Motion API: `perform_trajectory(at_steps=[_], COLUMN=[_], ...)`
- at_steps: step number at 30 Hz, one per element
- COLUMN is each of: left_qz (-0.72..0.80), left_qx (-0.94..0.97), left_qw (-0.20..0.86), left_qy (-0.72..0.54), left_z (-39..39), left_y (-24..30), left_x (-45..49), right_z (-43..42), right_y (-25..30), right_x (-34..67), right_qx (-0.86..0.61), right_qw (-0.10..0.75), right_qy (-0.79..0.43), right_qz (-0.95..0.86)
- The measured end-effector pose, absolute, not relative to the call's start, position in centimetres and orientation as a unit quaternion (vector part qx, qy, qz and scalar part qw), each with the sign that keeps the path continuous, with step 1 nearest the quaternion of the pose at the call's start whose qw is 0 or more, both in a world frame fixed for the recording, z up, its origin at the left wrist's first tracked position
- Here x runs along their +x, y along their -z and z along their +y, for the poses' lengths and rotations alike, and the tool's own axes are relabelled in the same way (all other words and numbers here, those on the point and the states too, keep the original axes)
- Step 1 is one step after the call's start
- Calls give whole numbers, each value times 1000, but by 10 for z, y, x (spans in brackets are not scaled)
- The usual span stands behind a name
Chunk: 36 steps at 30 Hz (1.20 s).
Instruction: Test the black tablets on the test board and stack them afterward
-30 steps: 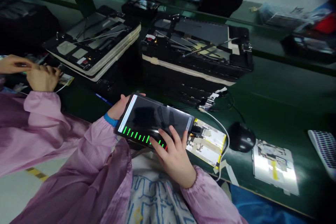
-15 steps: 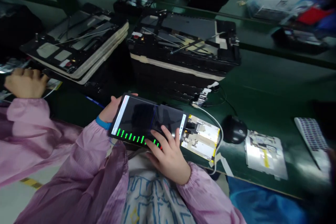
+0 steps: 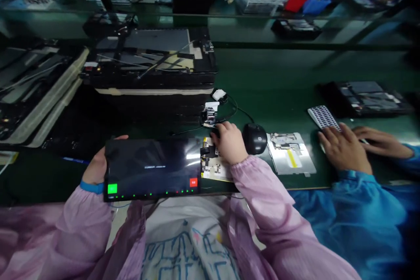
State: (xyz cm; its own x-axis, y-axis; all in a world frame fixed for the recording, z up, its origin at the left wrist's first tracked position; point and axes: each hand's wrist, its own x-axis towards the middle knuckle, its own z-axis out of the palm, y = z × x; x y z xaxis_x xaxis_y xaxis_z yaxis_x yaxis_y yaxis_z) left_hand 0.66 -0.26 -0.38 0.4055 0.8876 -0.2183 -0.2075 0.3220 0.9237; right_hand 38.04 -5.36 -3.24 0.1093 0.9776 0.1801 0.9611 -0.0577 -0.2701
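My left hand (image 3: 97,165), with a blue wristband, grips the left edge of a black tablet screen (image 3: 151,153). The screen is lit, with a green box at lower left, a red box at lower right and a short line of text. Right beside it lies a board assembly (image 3: 213,174) with white panels and yellow-taped edges. Over its upper part is my right hand (image 3: 230,143), fingers curled together near a metal connector (image 3: 210,114) with cables. What those fingertips hold, if anything, is hidden.
A black mouse (image 3: 255,138) and a silver metal plate (image 3: 290,153) lie to the right. Past them, a co-worker's hands (image 3: 348,148) are by a white keypad-like tray (image 3: 323,117). Stacked black panels (image 3: 151,65) stand behind the screen. Other people work across the bench.
My right hand has left the screen's face and moved right to the board assembly. The screen's green bars have given way to text and coloured boxes. The view has swung right.
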Motion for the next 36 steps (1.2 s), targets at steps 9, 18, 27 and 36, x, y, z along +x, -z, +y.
perform_trajectory(at_steps=[9, 18, 27, 36], left_qz=[416, 397, 426, 419], left_qx=[446, 445, 463, 443], left_qw=[694, 678, 643, 661], left_qy=[-382, -430, -437, -437], left_z=[12, 0, 1, 7], left_y=[13, 0, 3, 18], left_x=[-9, 24, 22, 5], right_z=[-88, -123, -101, -107], right_y=[5, -17, -20, -7], right_x=[383, 385, 391, 377], right_qx=[-573, -426, -353, -449], right_qw=[358, 240, 312, 347], right_qy=[-172, -392, -536, -482], right_qz=[-717, -779, -701, -667])
